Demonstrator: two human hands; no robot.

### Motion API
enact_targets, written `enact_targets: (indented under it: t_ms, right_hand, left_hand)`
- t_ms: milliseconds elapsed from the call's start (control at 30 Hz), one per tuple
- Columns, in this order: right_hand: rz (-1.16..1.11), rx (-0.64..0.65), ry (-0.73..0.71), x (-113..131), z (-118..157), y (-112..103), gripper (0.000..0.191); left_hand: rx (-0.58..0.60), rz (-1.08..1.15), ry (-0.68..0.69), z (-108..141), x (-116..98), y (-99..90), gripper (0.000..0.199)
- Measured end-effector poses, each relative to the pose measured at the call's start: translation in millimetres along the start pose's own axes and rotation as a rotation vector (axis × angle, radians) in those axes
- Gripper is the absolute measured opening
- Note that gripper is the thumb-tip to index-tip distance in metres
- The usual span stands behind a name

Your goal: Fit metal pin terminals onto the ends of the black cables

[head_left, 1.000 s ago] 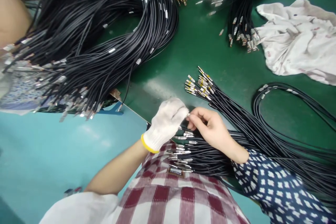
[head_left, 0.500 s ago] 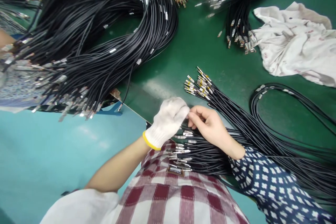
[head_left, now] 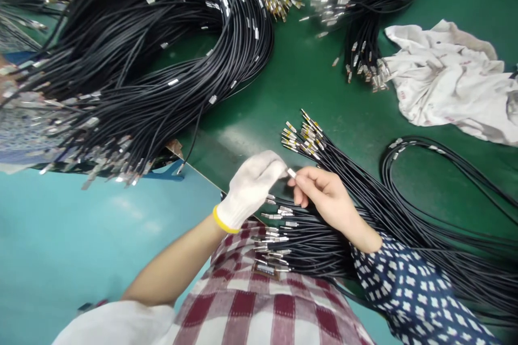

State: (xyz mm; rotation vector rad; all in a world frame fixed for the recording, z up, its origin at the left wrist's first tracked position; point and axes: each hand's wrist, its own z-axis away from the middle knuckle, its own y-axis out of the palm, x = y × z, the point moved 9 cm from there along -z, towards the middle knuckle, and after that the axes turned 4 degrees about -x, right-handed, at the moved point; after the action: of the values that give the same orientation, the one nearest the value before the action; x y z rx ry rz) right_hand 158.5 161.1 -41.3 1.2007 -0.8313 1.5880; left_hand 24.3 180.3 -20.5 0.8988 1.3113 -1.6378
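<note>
My left hand (head_left: 253, 186), in a white glove with a yellow cuff, is closed in a pinch at the tip of a cable end (head_left: 292, 173). My bare right hand (head_left: 321, 191) pinches the same black cable just behind its small silver-white end piece. Below my hands lies a bundle of black cables (head_left: 319, 242), their metal ends pointing left near my checked apron (head_left: 243, 302). Another bundle (head_left: 343, 159) with yellow-marked metal ends runs diagonally behind my right hand. What exactly the gloved fingers grip is hidden.
A thick coil of black cables (head_left: 246, 38) fills the upper left, its ends hanging over the table edge. More cables (head_left: 364, 2) lie at the top beside a crumpled white cloth (head_left: 453, 75). A cable loop (head_left: 384, 159) rests at right on the green table (head_left: 251, 124).
My hands have drawn slightly apart, and the silver-white cable end now shows between them. The gloved hand has shifted a little left. The whole view has moved slightly.
</note>
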Motion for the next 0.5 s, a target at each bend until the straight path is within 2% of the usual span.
enact_targets:
  t_ms: [300,500]
  right_hand:
    - [0.008,-0.040,-0.023,0.7,0.2,-2.5,0.031]
    - [0.047,-0.045,-0.081,6.7,1.1,-3.7,0.030]
  left_hand:
    - [-0.034,-0.006,-0.027,1.7,2.8,-0.8,0.024]
    - [-0.041,0.152,0.015,6.0,-2.6,12.3,0.009]
